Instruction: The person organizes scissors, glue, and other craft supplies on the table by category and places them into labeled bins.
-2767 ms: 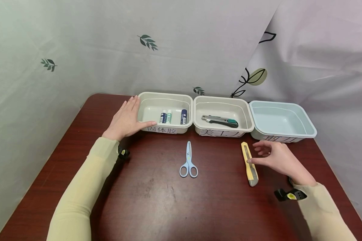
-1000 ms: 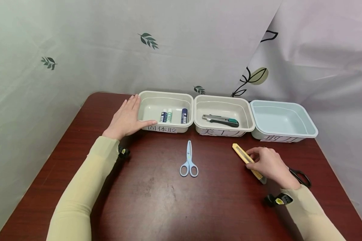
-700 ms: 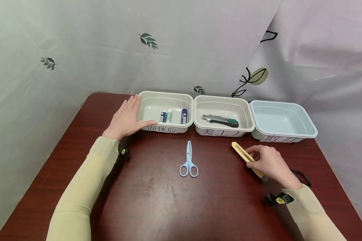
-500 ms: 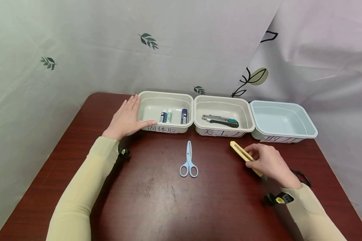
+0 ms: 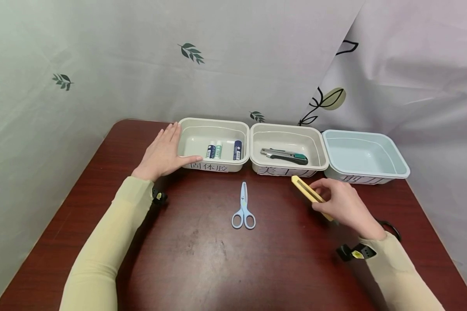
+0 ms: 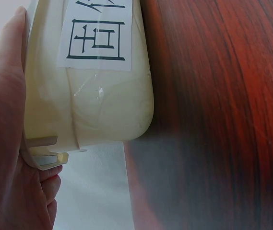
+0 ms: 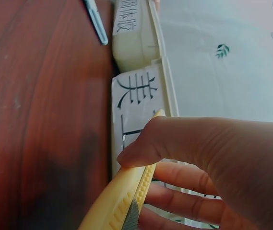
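My right hand (image 5: 340, 203) pinches a yellow utility knife (image 5: 306, 188) between thumb and fingers. Its front end points up and left, just before the middle bin (image 5: 292, 171); in the right wrist view the knife (image 7: 119, 191) slants across that bin's label. A grey and black utility knife with a green part (image 5: 284, 155) lies in the middle bin. My left hand (image 5: 163, 151) rests with extended fingers on the left bin's corner, thumb along the front rim. Several glue sticks (image 5: 237, 150) lie in the left bin (image 5: 214, 122). Light blue scissors (image 5: 244, 207) lie on the table.
A light blue bin (image 5: 367, 175) stands at the right end of the row, with a paper label on its front. Behind my right wrist a black handle loop (image 5: 391, 229) shows, mostly hidden. A patterned curtain (image 5: 233, 65) hangs behind the dark red-brown table (image 5: 202, 268).
My right hand has taken hold of the yellow utility knife, turned it, and raised it from the table toward the middle bin. My left hand, the bins and the blue scissors have stayed put.
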Available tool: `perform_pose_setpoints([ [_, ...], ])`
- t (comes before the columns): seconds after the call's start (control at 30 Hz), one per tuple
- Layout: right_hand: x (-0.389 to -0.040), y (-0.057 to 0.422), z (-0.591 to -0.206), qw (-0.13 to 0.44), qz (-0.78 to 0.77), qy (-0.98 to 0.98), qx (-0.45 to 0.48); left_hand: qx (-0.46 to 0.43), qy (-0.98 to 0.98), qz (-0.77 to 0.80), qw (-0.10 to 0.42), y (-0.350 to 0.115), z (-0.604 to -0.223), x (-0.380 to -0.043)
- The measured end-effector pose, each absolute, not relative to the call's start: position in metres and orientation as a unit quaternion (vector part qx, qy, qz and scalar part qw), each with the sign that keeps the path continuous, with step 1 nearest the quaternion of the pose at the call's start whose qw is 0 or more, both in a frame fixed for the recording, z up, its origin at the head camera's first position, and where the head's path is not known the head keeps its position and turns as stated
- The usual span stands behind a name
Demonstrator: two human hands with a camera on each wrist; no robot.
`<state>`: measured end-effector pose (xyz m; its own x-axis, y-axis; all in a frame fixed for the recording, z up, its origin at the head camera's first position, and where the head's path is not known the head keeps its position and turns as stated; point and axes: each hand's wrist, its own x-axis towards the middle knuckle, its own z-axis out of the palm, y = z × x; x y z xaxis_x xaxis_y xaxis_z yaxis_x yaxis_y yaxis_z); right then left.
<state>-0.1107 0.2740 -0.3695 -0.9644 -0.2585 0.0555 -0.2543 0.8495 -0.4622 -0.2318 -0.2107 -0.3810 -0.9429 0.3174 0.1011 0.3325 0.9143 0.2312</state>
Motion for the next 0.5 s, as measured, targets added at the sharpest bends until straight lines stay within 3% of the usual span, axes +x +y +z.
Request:
perform_pose_setpoints([
  [0.5, -0.120, 0.256, -0.353, 0.000, -0.276, 0.949, -0.153, -0.164, -0.979, -0.120, 0.032, -0.211, -0.383, -0.233],
])
